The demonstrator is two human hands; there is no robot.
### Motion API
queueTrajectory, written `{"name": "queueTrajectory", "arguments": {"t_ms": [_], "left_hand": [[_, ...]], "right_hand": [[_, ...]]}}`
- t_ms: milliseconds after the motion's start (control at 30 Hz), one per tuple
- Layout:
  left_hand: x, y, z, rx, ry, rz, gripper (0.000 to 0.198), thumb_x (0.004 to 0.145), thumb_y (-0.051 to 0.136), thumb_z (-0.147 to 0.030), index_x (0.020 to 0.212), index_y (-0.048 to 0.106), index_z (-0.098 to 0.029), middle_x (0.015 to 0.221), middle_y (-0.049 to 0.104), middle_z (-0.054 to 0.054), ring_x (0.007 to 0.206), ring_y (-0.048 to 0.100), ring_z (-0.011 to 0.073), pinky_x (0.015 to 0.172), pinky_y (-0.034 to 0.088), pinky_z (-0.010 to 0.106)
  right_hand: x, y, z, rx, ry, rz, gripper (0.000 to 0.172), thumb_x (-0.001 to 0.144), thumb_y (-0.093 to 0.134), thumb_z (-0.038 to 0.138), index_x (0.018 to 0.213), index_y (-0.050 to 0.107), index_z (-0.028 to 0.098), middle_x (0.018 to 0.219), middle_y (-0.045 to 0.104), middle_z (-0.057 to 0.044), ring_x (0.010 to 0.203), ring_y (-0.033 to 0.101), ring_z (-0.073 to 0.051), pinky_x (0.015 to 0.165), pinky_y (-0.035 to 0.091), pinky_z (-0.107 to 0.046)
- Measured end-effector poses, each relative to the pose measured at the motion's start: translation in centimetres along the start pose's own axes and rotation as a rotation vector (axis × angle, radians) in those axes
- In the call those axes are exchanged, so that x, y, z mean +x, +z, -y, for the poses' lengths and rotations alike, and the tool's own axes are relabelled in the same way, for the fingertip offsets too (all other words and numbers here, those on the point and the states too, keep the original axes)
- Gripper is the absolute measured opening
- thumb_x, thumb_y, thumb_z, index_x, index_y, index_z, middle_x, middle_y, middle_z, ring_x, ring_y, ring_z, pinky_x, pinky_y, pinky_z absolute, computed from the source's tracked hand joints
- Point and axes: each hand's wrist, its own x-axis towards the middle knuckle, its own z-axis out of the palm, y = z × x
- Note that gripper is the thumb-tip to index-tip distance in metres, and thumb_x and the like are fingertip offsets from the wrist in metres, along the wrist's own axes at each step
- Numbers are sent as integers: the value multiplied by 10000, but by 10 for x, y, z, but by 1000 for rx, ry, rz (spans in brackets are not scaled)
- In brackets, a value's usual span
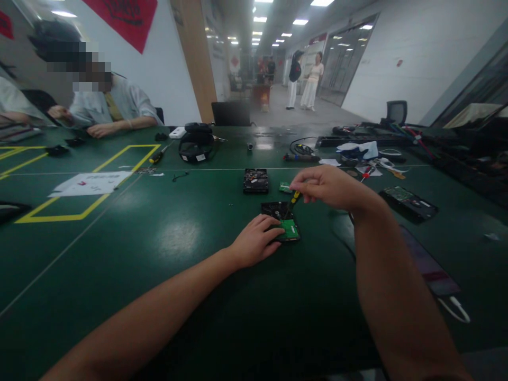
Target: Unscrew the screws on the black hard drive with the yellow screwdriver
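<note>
In the head view a black hard drive (273, 208) with a green circuit board (289, 229) lies on the green table. My left hand (256, 241) holds it from the left, fingers over the board and thumb by the near edge. My right hand (323, 186) is closed round a yellow and black screwdriver (295, 198), tilted with its lower end down at the drive. Whether the tip sits in a screw is too small to tell. Just behind is a loose green circuit board (284, 187), partly near my right fingertips. A second hard drive (256, 181) lies farther back.
Another drive with a board (410, 202) lies at the right, near a phone-like flat device (431, 264) and white cable (454, 308). A red-handled screwdriver (367, 173), cloth (359, 150) and black headset (196, 145) lie farther back. A person (115, 108) sits across at the left.
</note>
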Motion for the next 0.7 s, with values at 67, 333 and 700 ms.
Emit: {"name": "queueTrajectory", "arguments": {"t_ms": [67,333,700], "left_hand": [[0,0,0,5,-6,2,357,1024,635,-307,1362,647,-190,1368,618,143,1305,555,316,1114,520,531],[0,3,3,8,-47,14,371,1031,615,-293,1390,624,-195,1409,588,150,1348,520,329,1122,521,553],[1,1,1,32,-58,12,367,1032,607,-279,1393,615,-215,1423,584,143,1360,524,333,1136,514,596]], "right_hand": [[3,-1,0,6,-31,0,294,927,695,474,993,785,202,745,742,-17,633,642,-150,616,453,-291],[7,0,-4,-42,-14,-82,244,874,740,450,919,761,211,777,763,-39,699,705,-200,662,499,-326],[1,-4,-1,-182,-76,-116,132,859,743,339,885,805,226,776,776,-19,706,710,-190,693,488,-322]]}}
